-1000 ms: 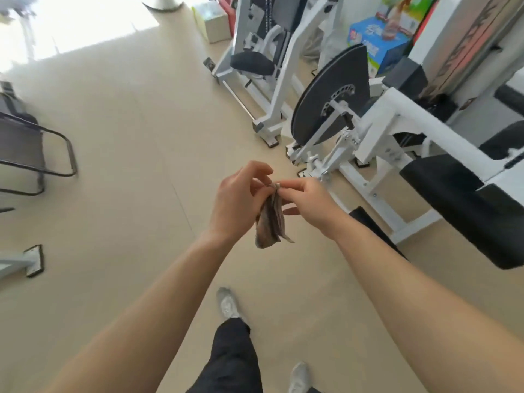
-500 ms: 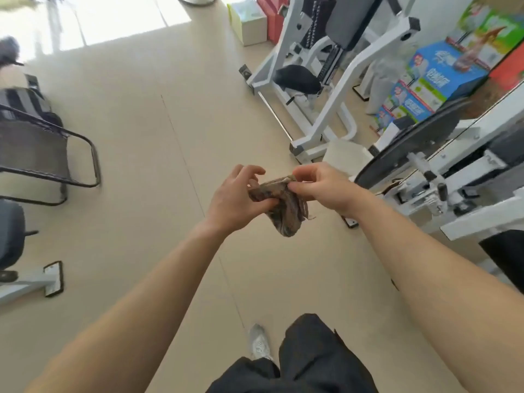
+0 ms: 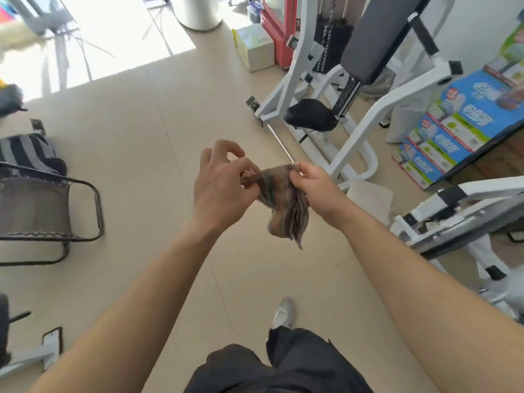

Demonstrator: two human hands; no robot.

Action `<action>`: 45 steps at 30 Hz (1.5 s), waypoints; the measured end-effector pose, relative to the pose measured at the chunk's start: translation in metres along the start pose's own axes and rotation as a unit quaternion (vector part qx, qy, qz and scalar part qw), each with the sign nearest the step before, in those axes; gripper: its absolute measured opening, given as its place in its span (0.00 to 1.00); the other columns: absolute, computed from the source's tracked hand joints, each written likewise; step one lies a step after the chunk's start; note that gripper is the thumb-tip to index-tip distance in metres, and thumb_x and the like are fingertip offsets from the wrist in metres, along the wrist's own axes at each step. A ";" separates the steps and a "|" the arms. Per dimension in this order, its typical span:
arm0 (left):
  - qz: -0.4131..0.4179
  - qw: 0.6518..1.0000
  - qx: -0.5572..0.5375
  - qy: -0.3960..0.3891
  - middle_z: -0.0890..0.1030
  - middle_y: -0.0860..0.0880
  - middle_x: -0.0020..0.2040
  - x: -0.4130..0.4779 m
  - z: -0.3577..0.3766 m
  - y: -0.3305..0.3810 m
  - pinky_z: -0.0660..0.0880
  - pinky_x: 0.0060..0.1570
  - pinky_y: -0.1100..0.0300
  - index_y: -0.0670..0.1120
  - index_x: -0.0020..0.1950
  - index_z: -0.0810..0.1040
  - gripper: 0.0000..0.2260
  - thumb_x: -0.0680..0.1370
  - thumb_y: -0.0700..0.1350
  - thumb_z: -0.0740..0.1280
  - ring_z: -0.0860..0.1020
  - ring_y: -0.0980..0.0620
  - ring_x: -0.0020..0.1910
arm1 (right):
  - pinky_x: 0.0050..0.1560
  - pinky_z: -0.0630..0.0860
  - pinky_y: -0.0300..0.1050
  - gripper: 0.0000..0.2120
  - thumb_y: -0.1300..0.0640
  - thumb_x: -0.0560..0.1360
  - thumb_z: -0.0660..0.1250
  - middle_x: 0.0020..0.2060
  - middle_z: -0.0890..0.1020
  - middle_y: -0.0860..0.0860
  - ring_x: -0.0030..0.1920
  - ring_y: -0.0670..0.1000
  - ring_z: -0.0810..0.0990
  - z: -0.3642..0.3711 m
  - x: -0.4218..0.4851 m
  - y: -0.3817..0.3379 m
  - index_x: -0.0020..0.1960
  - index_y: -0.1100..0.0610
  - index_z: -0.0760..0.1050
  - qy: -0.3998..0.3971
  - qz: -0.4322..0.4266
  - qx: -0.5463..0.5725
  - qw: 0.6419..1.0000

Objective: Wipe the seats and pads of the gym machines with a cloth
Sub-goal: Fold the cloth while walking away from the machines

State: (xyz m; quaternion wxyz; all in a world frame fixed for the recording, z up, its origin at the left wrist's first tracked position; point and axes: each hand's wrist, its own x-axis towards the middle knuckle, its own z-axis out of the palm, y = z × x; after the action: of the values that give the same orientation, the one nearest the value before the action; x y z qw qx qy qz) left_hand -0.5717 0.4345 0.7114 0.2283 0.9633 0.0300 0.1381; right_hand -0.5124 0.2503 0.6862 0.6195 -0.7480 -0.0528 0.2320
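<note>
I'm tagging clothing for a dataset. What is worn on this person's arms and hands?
Nothing visible. The left hand and right hand are ungloved, with no rings or watch showing. The left forearm and right forearm are bare, with no sleeve in view.

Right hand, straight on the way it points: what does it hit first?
The right hand pinches the cloth; straight on, up-left in view, it would likely meet the left hand, which grips the cloth's other end. Depth between them is unclear.
</note>
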 end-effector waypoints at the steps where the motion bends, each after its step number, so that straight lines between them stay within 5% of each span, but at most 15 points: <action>1: -0.053 0.990 -0.127 -0.031 0.75 0.54 0.60 0.024 0.003 -0.008 0.72 0.51 0.63 0.52 0.42 0.82 0.05 0.70 0.43 0.74 0.74 0.53 0.55 | 0.59 0.80 0.56 0.10 0.59 0.84 0.58 0.46 0.84 0.56 0.49 0.55 0.84 -0.006 0.018 -0.011 0.54 0.59 0.78 -0.004 0.004 0.022 1.000; 3: -0.187 0.872 -0.438 -0.114 0.80 0.51 0.57 0.065 0.011 -0.017 0.72 0.63 0.59 0.48 0.44 0.79 0.06 0.70 0.45 0.73 0.79 0.57 0.53 | 0.57 0.80 0.54 0.10 0.61 0.85 0.57 0.47 0.83 0.58 0.48 0.56 0.83 -0.019 0.052 -0.031 0.54 0.60 0.78 0.000 0.011 0.081 0.997; 5: -0.249 0.741 -0.594 -0.190 0.84 0.50 0.53 0.095 0.033 -0.025 0.67 0.71 0.51 0.49 0.51 0.80 0.09 0.74 0.52 0.70 0.81 0.56 0.52 | 0.54 0.82 0.52 0.12 0.61 0.85 0.56 0.46 0.83 0.59 0.47 0.56 0.84 -0.032 0.082 -0.048 0.56 0.63 0.77 0.023 0.023 0.145 0.989; 8: -0.250 0.670 -0.633 -0.294 0.85 0.50 0.51 0.128 0.070 -0.026 0.66 0.68 0.52 0.55 0.55 0.84 0.16 0.80 0.60 0.60 0.82 0.55 0.50 | 0.50 0.84 0.51 0.15 0.60 0.85 0.55 0.46 0.84 0.60 0.46 0.56 0.86 -0.059 0.123 -0.059 0.57 0.65 0.78 0.063 0.049 0.235 0.969; 12: -0.231 0.684 -0.627 -0.292 0.83 0.47 0.47 0.187 0.107 -0.026 0.74 0.52 0.55 0.44 0.53 0.80 0.12 0.74 0.48 0.72 0.81 0.51 0.46 | 0.57 0.81 0.55 0.18 0.56 0.85 0.54 0.56 0.84 0.63 0.57 0.60 0.84 -0.102 0.179 -0.052 0.62 0.66 0.77 0.149 0.088 0.290 0.941; 16: -0.199 0.767 -0.543 -0.279 0.85 0.48 0.44 0.258 0.126 -0.019 0.77 0.41 0.58 0.44 0.65 0.74 0.19 0.76 0.37 0.73 0.83 0.52 0.42 | 0.54 0.81 0.55 0.19 0.54 0.84 0.56 0.59 0.83 0.62 0.57 0.60 0.84 -0.141 0.229 -0.036 0.65 0.65 0.76 0.261 0.161 0.314 0.898; 21: -0.017 0.862 -0.374 -0.341 0.81 0.54 0.46 0.338 0.149 -0.006 0.79 0.47 0.60 0.55 0.68 0.75 0.22 0.77 0.40 0.72 0.82 0.56 0.43 | 0.46 0.83 0.53 0.13 0.58 0.82 0.60 0.55 0.84 0.61 0.53 0.59 0.85 -0.169 0.266 -0.028 0.61 0.65 0.78 0.338 0.211 0.319 0.860; 24: 0.116 0.896 -0.231 -0.361 0.80 0.56 0.54 0.377 0.164 0.013 0.79 0.54 0.62 0.52 0.67 0.78 0.20 0.75 0.46 0.73 0.81 0.61 0.49 | 0.47 0.81 0.48 0.10 0.61 0.79 0.62 0.51 0.81 0.55 0.45 0.53 0.81 -0.182 0.269 -0.027 0.58 0.56 0.78 0.366 0.228 0.185 0.883; 26: 0.199 0.901 -0.135 -0.361 0.83 0.53 0.55 0.396 0.177 0.027 0.78 0.58 0.55 0.50 0.65 0.80 0.18 0.76 0.49 0.73 0.81 0.54 0.54 | 0.59 0.76 0.50 0.23 0.64 0.75 0.63 0.60 0.78 0.53 0.55 0.51 0.77 -0.182 0.268 -0.023 0.68 0.50 0.74 0.348 0.222 0.063 0.909; 29: 0.297 0.886 -0.036 -0.354 0.85 0.49 0.48 0.413 0.198 0.048 0.79 0.49 0.53 0.50 0.56 0.84 0.11 0.76 0.50 0.71 0.81 0.46 0.49 | 0.63 0.72 0.42 0.27 0.70 0.72 0.65 0.67 0.76 0.50 0.61 0.47 0.75 -0.174 0.269 -0.009 0.67 0.51 0.76 0.236 0.181 0.003 0.955; 31: 0.332 0.871 -0.001 -0.361 0.84 0.47 0.43 0.418 0.211 0.061 0.80 0.44 0.51 0.51 0.52 0.84 0.08 0.75 0.50 0.70 0.82 0.43 0.44 | 0.64 0.73 0.42 0.26 0.66 0.72 0.71 0.66 0.77 0.46 0.61 0.46 0.77 -0.171 0.272 0.003 0.67 0.48 0.76 0.202 0.172 -0.033 0.964; 34: 0.337 0.862 0.019 -0.379 0.83 0.46 0.43 0.425 0.229 0.079 0.78 0.41 0.51 0.51 0.50 0.84 0.08 0.76 0.52 0.69 0.81 0.42 0.44 | 0.48 0.75 0.35 0.18 0.58 0.68 0.77 0.49 0.81 0.42 0.50 0.44 0.80 -0.176 0.279 0.022 0.52 0.43 0.77 0.230 0.151 -0.065 0.959; 37: 0.326 0.873 0.019 -0.361 0.80 0.49 0.47 0.434 0.250 0.091 0.78 0.43 0.51 0.51 0.50 0.82 0.09 0.77 0.56 0.69 0.79 0.45 0.45 | 0.35 0.71 0.31 0.10 0.53 0.69 0.77 0.42 0.82 0.43 0.43 0.44 0.81 -0.191 0.287 0.042 0.49 0.50 0.81 0.276 0.163 -0.095 0.942; 41: 0.252 0.876 -0.021 -0.412 0.74 0.50 0.51 0.446 0.304 0.101 0.71 0.47 0.55 0.46 0.50 0.80 0.12 0.80 0.54 0.67 0.74 0.48 0.47 | 0.42 0.79 0.45 0.06 0.53 0.69 0.74 0.36 0.85 0.47 0.38 0.47 0.83 -0.231 0.292 0.081 0.44 0.52 0.83 0.286 0.180 -0.024 0.941; 45: 0.038 0.843 -0.178 -0.506 0.73 0.51 0.36 0.447 0.372 0.105 0.69 0.41 0.57 0.45 0.40 0.74 0.16 0.84 0.52 0.61 0.71 0.55 0.34 | 0.52 0.79 0.45 0.05 0.61 0.72 0.77 0.42 0.86 0.50 0.45 0.48 0.84 -0.271 0.293 0.123 0.48 0.55 0.84 0.298 0.189 0.210 0.912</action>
State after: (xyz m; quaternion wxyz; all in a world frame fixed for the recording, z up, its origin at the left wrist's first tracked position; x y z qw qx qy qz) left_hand -0.0393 0.2338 0.5518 0.3739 0.8423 -0.1516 -0.3574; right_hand -0.1664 0.0856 0.5205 0.6938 -0.6311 0.3265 0.1172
